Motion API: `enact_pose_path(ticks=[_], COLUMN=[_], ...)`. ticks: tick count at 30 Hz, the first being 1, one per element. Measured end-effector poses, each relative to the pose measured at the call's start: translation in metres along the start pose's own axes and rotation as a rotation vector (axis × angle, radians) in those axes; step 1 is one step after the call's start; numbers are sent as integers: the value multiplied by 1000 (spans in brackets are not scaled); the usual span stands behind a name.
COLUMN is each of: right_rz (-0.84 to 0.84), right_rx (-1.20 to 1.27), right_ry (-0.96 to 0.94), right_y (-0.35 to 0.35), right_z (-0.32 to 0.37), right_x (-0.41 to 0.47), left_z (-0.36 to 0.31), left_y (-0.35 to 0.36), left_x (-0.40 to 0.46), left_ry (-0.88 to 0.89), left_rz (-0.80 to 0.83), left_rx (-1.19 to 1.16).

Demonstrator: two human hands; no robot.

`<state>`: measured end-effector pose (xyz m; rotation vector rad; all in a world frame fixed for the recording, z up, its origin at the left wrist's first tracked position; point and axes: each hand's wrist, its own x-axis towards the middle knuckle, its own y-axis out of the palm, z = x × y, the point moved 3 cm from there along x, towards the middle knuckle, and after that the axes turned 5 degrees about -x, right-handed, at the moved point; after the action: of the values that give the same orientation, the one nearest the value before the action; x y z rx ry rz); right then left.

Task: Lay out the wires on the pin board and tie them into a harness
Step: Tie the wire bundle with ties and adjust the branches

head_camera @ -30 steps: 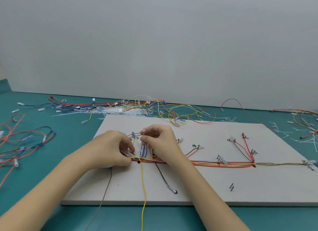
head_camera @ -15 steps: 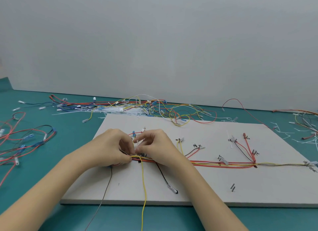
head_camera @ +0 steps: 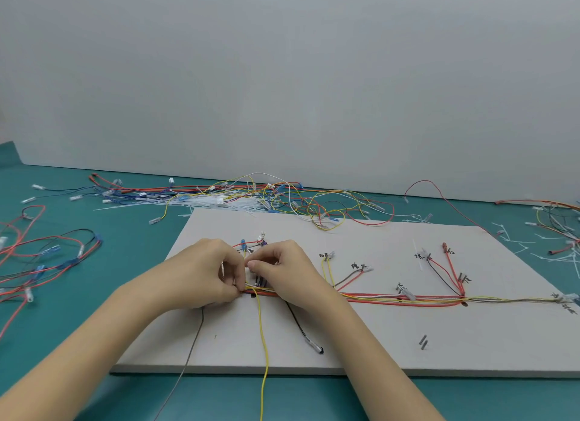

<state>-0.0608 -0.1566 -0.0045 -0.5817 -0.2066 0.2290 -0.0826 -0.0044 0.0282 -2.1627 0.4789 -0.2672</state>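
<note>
2 hands, left (head_camera: 201, 273); right (head_camera: 282, 273), seemingly pinch 1 wire bundle (head_camera: 392, 300).

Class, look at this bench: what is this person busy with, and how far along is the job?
A person is building a wire harness on a white pin board. Both hands, left hand and right hand, pinch the wire bundle at its left end, apparently tying it. The bundle already runs across the board with branches fanned out. A yellow wire hangs off the near edge. Spare wires lie behind.

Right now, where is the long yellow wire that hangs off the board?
In the head view, the yellow wire leaves the main bundle just below the two hands, left hand and right hand, and runs over the pin board's near edge.
</note>
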Motion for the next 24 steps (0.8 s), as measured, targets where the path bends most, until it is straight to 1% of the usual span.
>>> enact_pose_path(ticks=[4, 8, 15, 19, 24], right_rz=[-11, -33, -38, -32, -22], right_rx=[29, 49, 70, 86, 100], right_ry=[12, -4, 10, 18, 34], right_y=[-3, -2, -2, -2, -3], right_z=[0, 1, 2, 3, 2], right_x=[-1, -1, -2, -3, -4], left_z=[2, 6, 4, 6, 9], left_y=[0, -1, 0, 1, 3], left_x=[-3, -8, -12, -9, -7], left_ry=[-47, -82, -62, -52, -19], left_rz=[70, 201, 235, 199, 201], left_rx=[-36, -31, -4, -21, -45])
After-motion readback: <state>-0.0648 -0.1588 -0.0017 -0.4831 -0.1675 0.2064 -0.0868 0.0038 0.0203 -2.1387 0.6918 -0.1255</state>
